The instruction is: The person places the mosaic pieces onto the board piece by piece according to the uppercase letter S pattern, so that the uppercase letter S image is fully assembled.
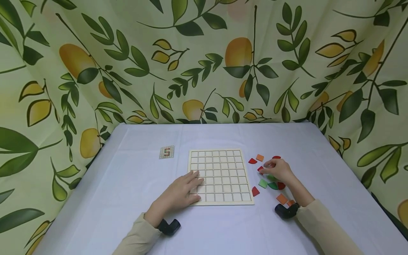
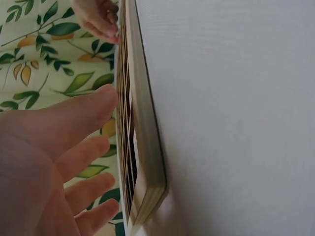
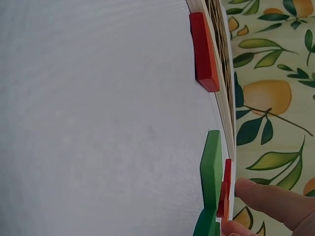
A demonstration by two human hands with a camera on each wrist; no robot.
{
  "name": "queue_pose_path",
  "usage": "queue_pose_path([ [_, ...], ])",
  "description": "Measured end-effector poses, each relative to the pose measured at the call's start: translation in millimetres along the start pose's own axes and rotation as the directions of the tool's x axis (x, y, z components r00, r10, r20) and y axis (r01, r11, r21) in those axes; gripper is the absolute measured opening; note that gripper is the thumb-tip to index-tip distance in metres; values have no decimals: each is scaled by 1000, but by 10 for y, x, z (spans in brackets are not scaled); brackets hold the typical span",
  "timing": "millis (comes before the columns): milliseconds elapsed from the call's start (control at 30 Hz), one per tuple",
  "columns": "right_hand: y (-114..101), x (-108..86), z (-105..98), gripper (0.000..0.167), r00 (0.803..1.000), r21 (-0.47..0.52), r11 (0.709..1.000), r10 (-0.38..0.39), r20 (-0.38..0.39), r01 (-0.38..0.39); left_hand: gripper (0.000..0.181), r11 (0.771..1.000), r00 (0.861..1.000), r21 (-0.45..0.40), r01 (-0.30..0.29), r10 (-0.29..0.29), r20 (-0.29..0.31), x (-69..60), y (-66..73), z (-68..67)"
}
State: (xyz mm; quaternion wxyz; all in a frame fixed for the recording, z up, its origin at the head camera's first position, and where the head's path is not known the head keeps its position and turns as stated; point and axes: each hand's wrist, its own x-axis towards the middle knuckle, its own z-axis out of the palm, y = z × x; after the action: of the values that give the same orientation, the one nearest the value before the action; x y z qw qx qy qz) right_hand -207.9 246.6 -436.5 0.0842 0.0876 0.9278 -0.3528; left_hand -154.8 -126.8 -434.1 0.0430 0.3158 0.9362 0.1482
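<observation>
A pale wooden grid board lies flat on the table, its square cells bare. My left hand rests over the board's left edge with fingers spread and nearly straight; the left wrist view shows the thumb beside the rim. To the right of the board, my right hand pinches a small red piece between thumb and fingertips. Beneath and around that hand lie a light green square, a dark green piece and several red quarter-round pieces, one close to the board.
A small card printed with a coloured grid pattern lies left of the board's far corner. Orange squares lie among the pieces, one farther back and one near the right wrist. A leaf-and-fruit curtain surrounds the white-covered table.
</observation>
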Motion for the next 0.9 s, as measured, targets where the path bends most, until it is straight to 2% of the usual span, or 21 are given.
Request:
queue_pose_path([
  [133,-16,10,27,40,1000,-5,1000,23,-9,-23,59,1000,997,-12,13,-12,71,-4,40,28],
  [267,-36,21,46,38,1000,-9,1000,28,-13,-28,58,999,995,-31,19,-15,100,-13,72,35],
  [433,-56,36,57,35,999,-11,999,39,-9,-39,56,999,995,-35,19,-15,103,-18,92,36],
  [700,-62,50,76,32,998,-4,999,53,-17,-53,43,999,996,-39,-31,34,81,-14,100,42],
  [900,-59,41,67,30,999,1,999,46,-15,-46,39,998,995,-41,-37,40,93,-20,127,24],
])
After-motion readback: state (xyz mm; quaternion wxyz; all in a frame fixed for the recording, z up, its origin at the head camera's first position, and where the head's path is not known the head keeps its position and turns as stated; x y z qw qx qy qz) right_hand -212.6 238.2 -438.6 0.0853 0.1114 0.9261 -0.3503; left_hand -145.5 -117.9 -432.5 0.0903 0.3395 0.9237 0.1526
